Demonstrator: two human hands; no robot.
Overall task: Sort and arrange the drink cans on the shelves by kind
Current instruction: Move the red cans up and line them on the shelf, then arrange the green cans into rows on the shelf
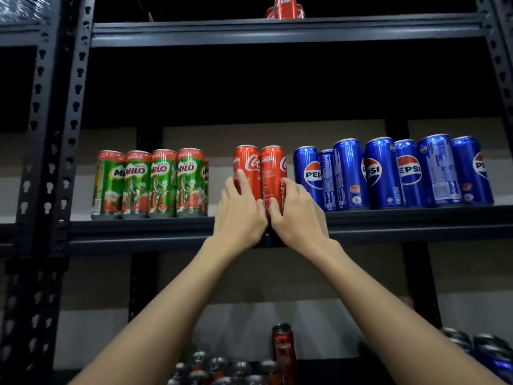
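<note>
Your left hand (241, 202) and right hand (298, 208) each curl round one of two red Coca-Cola cans (259, 173) standing mid-shelf (138, 227), between the Milo cans (150, 183) and Pepsi cans (394, 173). They're probably stiff, smooth and slippery, heavy if full; grip low around the body.

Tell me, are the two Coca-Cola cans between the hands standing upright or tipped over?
Upright. Both Coca-Cola cans stand on the middle shelf, tops up, touching; the left hand and right hand grip their lower parts.
</note>
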